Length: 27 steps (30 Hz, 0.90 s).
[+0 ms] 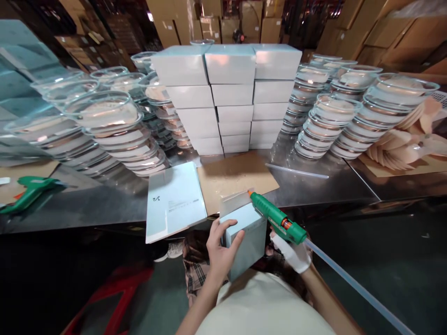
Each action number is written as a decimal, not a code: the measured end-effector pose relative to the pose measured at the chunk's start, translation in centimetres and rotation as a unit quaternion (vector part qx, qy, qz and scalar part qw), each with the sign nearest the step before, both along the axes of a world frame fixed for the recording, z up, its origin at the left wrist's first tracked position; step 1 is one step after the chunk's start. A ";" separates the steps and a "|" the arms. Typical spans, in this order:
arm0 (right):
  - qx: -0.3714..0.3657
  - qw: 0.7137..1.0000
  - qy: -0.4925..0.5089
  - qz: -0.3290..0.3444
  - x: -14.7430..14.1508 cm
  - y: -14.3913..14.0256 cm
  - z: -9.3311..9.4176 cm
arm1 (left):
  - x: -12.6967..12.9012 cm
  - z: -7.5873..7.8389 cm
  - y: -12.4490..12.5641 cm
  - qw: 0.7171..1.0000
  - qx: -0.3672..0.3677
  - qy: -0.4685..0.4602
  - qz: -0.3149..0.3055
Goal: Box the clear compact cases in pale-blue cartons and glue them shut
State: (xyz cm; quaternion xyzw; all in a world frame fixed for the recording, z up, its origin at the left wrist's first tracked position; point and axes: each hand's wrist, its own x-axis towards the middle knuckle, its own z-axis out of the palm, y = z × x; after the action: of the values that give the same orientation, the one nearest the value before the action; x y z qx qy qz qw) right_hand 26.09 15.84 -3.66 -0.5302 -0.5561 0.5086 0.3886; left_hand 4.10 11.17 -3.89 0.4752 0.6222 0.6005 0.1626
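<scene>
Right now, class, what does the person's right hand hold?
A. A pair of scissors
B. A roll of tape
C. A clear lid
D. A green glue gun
D: the gloved right hand grips a green glue gun, its orange tip at the flap of the box that the left hand steadies.

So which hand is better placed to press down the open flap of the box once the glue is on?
Probably the left hand. It already grips the box on its left side, close to the flap. The right hand is busy holding the glue gun, whose nozzle is at the flap.
</scene>
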 end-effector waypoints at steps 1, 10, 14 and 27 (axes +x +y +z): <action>-0.013 1.000 -0.012 -0.019 0.3 0.2 0.1 | -0.1 -0.1 0.0 1.000 0.000 -0.003 0.004; -0.094 0.993 0.040 -0.058 -0.7 9.0 0.3 | -0.3 -0.7 0.1 0.997 -0.003 -0.078 -0.019; -0.118 0.991 -0.030 -0.045 -0.6 13.5 1.5 | -0.2 -0.4 0.0 0.994 -0.001 -0.101 -0.033; -0.047 0.978 0.110 0.168 -2.7 7.8 4.7 | 0.3 -1.0 0.6 0.977 0.033 -0.187 -0.100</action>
State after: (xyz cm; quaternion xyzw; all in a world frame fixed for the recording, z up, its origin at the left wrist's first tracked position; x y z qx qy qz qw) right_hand 23.35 23.64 1.04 -0.3875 -0.5665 0.6477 0.3307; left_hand 4.43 11.77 -4.91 0.4197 0.5103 0.6793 0.3194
